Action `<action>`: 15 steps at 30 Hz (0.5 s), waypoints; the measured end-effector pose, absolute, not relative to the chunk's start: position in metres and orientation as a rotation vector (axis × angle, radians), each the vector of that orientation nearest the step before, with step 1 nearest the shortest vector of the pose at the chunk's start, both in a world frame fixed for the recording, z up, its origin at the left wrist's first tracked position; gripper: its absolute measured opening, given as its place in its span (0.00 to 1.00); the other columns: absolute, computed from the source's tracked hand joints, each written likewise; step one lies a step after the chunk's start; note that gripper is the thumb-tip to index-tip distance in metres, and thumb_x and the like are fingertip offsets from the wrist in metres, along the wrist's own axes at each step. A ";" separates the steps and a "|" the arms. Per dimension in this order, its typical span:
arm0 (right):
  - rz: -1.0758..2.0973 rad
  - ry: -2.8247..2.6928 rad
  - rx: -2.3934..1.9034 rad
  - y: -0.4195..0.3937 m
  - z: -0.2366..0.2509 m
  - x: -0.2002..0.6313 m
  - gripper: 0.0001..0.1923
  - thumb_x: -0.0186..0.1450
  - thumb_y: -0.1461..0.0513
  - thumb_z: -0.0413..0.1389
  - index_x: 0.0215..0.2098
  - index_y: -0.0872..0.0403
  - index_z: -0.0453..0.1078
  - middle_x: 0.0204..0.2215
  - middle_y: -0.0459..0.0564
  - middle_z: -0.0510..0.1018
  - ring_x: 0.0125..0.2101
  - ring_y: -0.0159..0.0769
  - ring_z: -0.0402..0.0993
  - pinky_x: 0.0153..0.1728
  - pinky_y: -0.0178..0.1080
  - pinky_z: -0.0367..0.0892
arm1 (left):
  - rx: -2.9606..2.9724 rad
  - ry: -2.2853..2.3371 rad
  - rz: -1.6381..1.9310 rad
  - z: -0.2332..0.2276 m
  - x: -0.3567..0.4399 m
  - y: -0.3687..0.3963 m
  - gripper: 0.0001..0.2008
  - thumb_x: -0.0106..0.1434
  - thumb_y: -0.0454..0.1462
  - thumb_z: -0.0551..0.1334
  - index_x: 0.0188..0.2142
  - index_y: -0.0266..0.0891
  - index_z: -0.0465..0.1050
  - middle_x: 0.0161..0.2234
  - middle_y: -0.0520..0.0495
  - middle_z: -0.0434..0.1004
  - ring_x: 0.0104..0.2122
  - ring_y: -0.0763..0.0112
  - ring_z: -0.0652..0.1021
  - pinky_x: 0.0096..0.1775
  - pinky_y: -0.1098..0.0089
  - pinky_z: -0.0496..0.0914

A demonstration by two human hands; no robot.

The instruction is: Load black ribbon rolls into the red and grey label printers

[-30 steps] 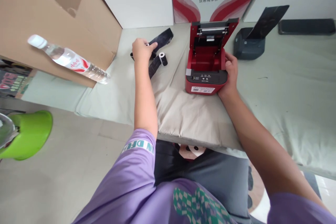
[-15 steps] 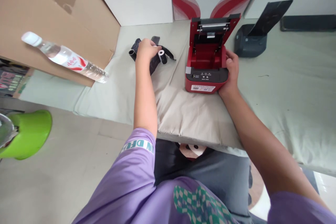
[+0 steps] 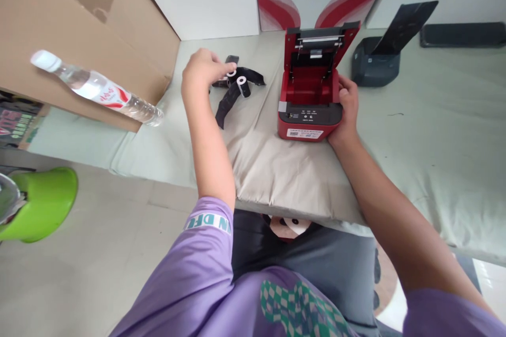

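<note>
A red printer with a black front panel stands on the cloth-covered surface, its lid raised and its inside bare. My right hand is wrapped round its right side. Left of the printer lie small rolls of black paper with loose black strips. One paper roll with a white core stands apart from my fingers. My left hand is at a second roll, thumb against its top end; the other fingers are mostly hidden behind the hand.
Right of the printer sits a dark device with a black strip rising from it. A black flat bar lies at the back right. On the left, a water bottle leans by a cardboard box. A green stool stands on the floor.
My left hand has shifted left and turned, uncovering more of the rolls and the black strip below. My right hand stays on the printer.
</note>
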State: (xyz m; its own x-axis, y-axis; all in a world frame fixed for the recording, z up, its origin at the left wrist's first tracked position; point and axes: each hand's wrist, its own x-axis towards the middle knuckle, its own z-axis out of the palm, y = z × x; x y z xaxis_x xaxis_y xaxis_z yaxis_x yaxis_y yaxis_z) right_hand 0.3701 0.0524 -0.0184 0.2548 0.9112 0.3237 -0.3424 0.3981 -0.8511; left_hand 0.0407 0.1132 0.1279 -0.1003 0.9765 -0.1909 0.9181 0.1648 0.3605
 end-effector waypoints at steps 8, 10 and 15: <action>0.973 -0.908 -0.761 0.050 -0.015 0.367 0.29 0.62 0.40 0.68 0.53 0.46 0.76 0.58 0.51 0.83 0.61 0.49 0.77 0.71 0.54 0.69 | 1.761 2.023 0.212 0.111 0.069 0.126 0.15 0.50 0.44 0.79 0.36 0.46 0.81 0.24 0.52 0.77 0.45 0.53 0.85 0.51 0.61 0.72; 0.976 -0.910 -0.758 0.050 -0.015 0.367 0.29 0.62 0.39 0.68 0.53 0.45 0.76 0.58 0.51 0.83 0.62 0.50 0.77 0.71 0.55 0.69 | 1.788 2.066 0.235 0.111 0.073 0.125 0.12 0.54 0.41 0.77 0.38 0.45 0.82 0.22 0.52 0.75 0.42 0.54 0.85 0.51 0.60 0.73; 0.971 -0.928 -0.738 0.050 -0.015 0.367 0.30 0.62 0.39 0.69 0.54 0.45 0.76 0.57 0.52 0.82 0.61 0.51 0.76 0.71 0.56 0.68 | 1.828 1.928 0.585 0.144 0.071 0.097 0.17 0.60 0.45 0.74 0.47 0.41 0.84 0.32 0.48 0.83 0.40 0.60 0.83 0.47 0.59 0.78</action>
State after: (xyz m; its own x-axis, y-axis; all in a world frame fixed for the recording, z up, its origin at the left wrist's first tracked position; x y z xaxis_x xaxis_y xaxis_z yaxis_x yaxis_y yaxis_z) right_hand 0.3670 0.0497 -0.0149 0.2618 0.9134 0.3118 -0.3528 0.3913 -0.8499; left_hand 0.0708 0.0973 0.1436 -0.0492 0.9987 -0.0129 0.8229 0.0479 0.5661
